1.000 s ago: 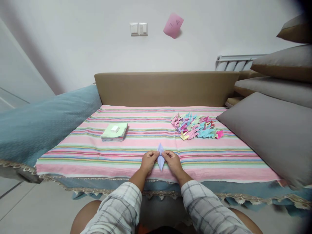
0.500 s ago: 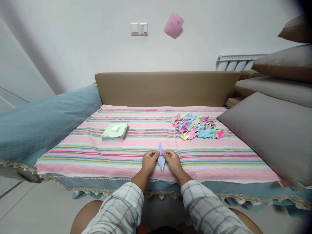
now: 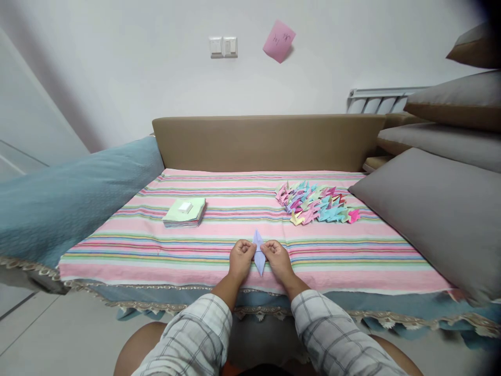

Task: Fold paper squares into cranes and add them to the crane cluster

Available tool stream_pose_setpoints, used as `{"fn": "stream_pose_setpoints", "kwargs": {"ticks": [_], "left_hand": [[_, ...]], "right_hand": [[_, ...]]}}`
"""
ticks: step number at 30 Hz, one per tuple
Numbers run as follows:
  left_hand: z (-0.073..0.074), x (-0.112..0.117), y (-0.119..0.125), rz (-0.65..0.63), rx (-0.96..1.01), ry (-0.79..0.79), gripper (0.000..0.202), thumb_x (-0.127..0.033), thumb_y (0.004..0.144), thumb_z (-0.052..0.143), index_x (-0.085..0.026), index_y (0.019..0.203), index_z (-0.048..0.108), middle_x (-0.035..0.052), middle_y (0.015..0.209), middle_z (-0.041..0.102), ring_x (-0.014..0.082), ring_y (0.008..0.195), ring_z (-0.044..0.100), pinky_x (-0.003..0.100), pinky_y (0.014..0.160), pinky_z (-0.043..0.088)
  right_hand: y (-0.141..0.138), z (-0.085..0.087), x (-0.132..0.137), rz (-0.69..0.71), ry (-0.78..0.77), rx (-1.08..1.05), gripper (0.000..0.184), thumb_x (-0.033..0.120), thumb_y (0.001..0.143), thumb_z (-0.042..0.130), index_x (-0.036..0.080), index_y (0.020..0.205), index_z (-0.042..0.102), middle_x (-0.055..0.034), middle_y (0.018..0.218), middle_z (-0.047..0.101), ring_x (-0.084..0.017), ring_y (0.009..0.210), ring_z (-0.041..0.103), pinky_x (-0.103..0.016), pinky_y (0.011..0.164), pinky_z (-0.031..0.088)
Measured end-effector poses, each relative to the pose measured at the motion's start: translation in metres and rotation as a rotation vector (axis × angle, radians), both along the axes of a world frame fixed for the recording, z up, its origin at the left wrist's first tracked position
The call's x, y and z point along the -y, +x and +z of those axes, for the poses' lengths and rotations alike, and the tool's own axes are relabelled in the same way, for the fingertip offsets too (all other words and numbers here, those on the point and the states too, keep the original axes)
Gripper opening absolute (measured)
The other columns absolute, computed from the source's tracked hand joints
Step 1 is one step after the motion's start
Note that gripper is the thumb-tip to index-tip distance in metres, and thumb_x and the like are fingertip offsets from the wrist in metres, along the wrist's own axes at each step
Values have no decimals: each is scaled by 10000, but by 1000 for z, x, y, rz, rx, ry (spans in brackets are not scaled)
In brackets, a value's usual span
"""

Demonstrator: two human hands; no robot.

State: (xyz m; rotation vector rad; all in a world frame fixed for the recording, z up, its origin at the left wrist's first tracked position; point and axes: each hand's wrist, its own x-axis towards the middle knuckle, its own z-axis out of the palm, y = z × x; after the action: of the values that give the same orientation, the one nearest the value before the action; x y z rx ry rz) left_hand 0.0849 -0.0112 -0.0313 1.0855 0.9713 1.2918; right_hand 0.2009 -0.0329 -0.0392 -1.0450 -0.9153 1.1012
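Note:
A lavender sheet of paper, folded into a long narrow diamond [image 3: 259, 263], is held just above the striped cloth with one point away from me and one toward me. My left hand [image 3: 240, 258] pinches its left edge near the middle between thumb and fingers. On the opposite edge, my right hand [image 3: 277, 259] pinches the same folded paper. The fingertips of both hands nearly meet across it. Beyond my right hand lies a cluster of folded paper cranes [image 3: 313, 206] in pink, blue, green, yellow and purple.
A stack of square coloured paper [image 3: 176, 216] with a small white block [image 3: 185, 208] on top lies to the left. Striped cloth [image 3: 129, 250] covers the sofa seat. Grey cushions [image 3: 438, 209] crowd the right side; a blue-covered armrest [image 3: 86, 193] bounds the left.
Almost nothing differs. The folded paper has shifted very slightly toward me, with both hands keeping their pinch on its edges.

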Motion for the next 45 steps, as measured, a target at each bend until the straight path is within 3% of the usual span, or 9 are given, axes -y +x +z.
{"fn": "stream_pose_setpoints", "kwargs": {"ticks": [4,10,20,31,36,45], "left_hand": [[-2,0,1,-13,28,-5,376,-399,578,743,-187,701,458,-93,489,489,50,418,418,176,437,305],[-5,-1,0,-44,54,-14,415,-393,575,755,-180,787,468,-75,549,548,52,446,463,179,470,343],[-5,0,-4,-99,56,-9,458,-388,573,767,-152,885,527,-46,586,595,68,478,506,196,504,371],[-4,0,-5,-118,41,-26,487,-429,556,780,-142,895,578,-39,583,597,76,495,519,202,521,384],[-1,0,-5,-215,42,-32,458,-370,536,807,-128,882,627,35,747,685,123,646,608,235,637,454],[0,-2,-10,-309,59,-75,408,-306,517,825,-129,809,602,15,699,686,126,635,624,253,669,469]], "right_hand": [[0,-4,-2,-2,3,-10,347,468,621,708,213,731,499,36,585,545,-121,521,491,-250,506,390],[2,-7,-3,82,1,-36,440,429,657,692,199,997,532,22,636,581,-120,534,508,-245,519,394],[3,2,0,37,-16,83,349,509,656,669,169,722,626,30,541,528,-100,491,428,-228,474,342],[4,-1,0,17,-24,126,381,523,657,659,155,759,672,8,574,570,-114,513,456,-236,496,368],[4,-4,0,-6,-21,130,356,491,655,667,157,775,689,-6,622,602,-125,552,481,-242,521,379],[6,-3,2,38,-11,111,324,480,651,677,170,744,687,-7,647,621,-126,574,494,-246,552,391]]}}
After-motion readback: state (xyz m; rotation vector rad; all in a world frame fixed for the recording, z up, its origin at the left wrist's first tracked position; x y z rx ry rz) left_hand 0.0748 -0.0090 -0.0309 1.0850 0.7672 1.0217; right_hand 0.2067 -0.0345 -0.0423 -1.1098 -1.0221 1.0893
